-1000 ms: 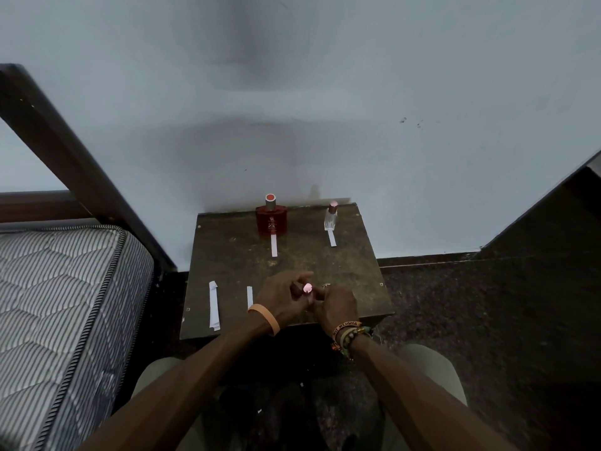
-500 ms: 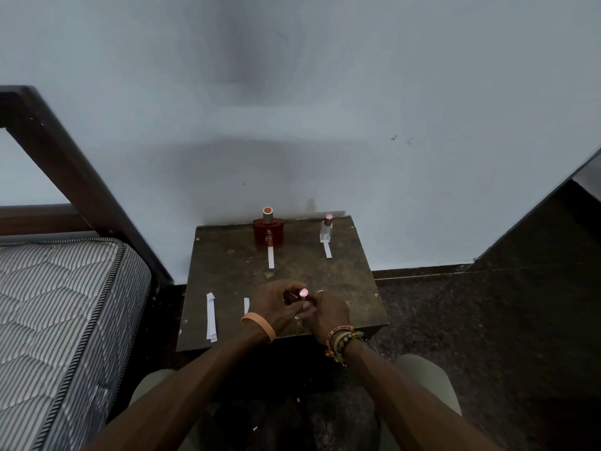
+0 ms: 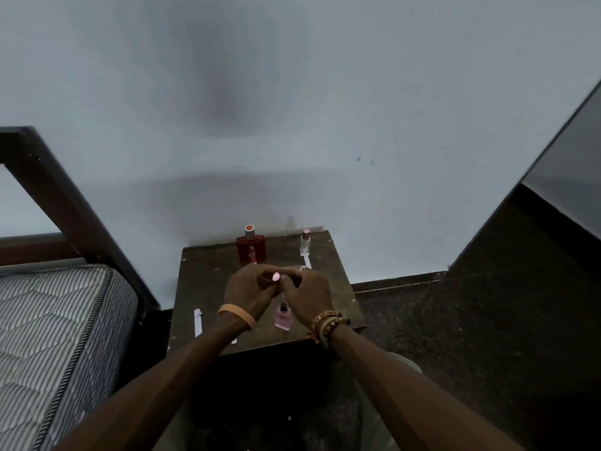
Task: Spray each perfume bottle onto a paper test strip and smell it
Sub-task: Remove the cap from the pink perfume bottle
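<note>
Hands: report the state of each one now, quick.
Left hand: fingers curled round the pink-topped cap, holding it.
Right hand: fingertips appear to pinch the same cap.

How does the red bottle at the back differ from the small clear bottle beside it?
The red bottle is wide and deep red; the clear bottle is slim and see-through. The red bottle's cap has an orange-red top; the clear bottle's cap is pink. Both stand upright, capped, by the wall.
</note>
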Demonstrator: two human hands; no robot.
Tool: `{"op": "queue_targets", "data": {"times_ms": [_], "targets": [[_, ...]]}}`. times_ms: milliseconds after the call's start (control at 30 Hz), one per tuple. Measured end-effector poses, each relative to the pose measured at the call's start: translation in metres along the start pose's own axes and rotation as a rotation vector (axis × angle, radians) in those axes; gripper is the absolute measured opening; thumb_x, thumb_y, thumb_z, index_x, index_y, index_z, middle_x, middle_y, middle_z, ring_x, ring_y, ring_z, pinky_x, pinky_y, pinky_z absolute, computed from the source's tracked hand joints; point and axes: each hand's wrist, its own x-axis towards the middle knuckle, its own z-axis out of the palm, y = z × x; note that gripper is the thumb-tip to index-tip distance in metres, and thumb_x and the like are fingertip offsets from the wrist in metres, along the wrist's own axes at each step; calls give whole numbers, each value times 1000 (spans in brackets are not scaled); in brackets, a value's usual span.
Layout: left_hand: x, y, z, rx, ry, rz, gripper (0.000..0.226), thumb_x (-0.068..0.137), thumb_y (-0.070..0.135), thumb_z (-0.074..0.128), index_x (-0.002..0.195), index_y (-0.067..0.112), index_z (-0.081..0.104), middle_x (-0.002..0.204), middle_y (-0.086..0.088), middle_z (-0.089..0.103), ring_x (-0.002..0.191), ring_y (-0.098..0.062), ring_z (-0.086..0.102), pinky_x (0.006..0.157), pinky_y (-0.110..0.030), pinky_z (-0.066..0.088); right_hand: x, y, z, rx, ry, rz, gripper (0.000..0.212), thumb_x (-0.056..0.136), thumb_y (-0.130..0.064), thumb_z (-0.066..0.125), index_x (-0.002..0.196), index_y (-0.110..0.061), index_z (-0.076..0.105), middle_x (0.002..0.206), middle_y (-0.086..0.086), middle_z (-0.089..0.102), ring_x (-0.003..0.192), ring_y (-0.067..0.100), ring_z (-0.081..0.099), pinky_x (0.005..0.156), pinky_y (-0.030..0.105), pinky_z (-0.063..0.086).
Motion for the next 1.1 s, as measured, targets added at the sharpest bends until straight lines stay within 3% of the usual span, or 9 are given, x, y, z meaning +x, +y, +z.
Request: {"op": "queue_targets", "data": {"times_ms": [100,233,300,467,600,700,800,933,1100], "targets": [[11,-2,-13,64,82,-31,27,76,20,77,101,14,70,93,-3,71,78,-11,61,73,-15,46,10,-18,-1,21,-2,-45,22,89,-27,60,106,-22,73,99,-5,73,84,5,63,78,21,54],[24,-4,-38,111,106,-48,30,75,23,78,101,11,69,93,-9,72,79,-18,62,83,-33,53,27,-38,6,28,-40,-81,29,87,-39,62,108,-22,72,98,-3,73,84,7,65,79,28,56],[27,-5,-49,87,119,-30,29,76,20,77,102,8,69,94,-11,72,79,-18,62,83,-30,50,36,-46,13,33,-51,-95,32,87,-40,62,109,-20,72,98,-1,74,85,9,67,81,31,57],[30,-24,-69,51,139,-49,30,83,14,70,112,9,67,105,-11,70,85,-11,56,85,-22,42,53,-61,35,54,-97,-69,30,86,-35,64,111,-19,72,99,-1,74,87,9,66,80,25,56],[33,-48,-78,47,141,-92,29,84,15,69,112,12,67,106,-9,71,92,-19,64,91,-31,47,62,-66,58,20,-136,-78,29,86,-32,65,110,-18,72,101,0,73,91,11,66,82,20,51],[33,-65,-85,57,142,-134,28,83,15,69,111,13,68,105,-8,71,96,-21,65,94,-36,50,69,-69,77,18,-176,-90,27,86,-27,65,111,-17,72,104,1,73,93,11,66,85,23,52],[32,-83,-91,94,135,-171,27,83,16,70,110,14,68,105,-5,71,96,-19,65,93,-33,50,74,-71,100,3,-211,-87,26,86,-25,66,109,-16,72,105,2,72,94,12,66,88,28,54],[31,-112,-97,78,130,-234,26,81,16,71,107,14,70,102,-5,72,94,-18,66,91,-33,52,79,-71,130,-28,-279,-86,25,87,-22,65,110,-17,71,109,2,71,99,13,65,87,24,50],[27,-146,-99,69,91,-297,26,80,13,72,105,15,70,99,-3,73,91,-15,67,89,-29,52,78,-67,160,-62,-349,-65,23,87,-17,63,109,-16,72,110,2,70,101,16,64,92,32,51]]}}
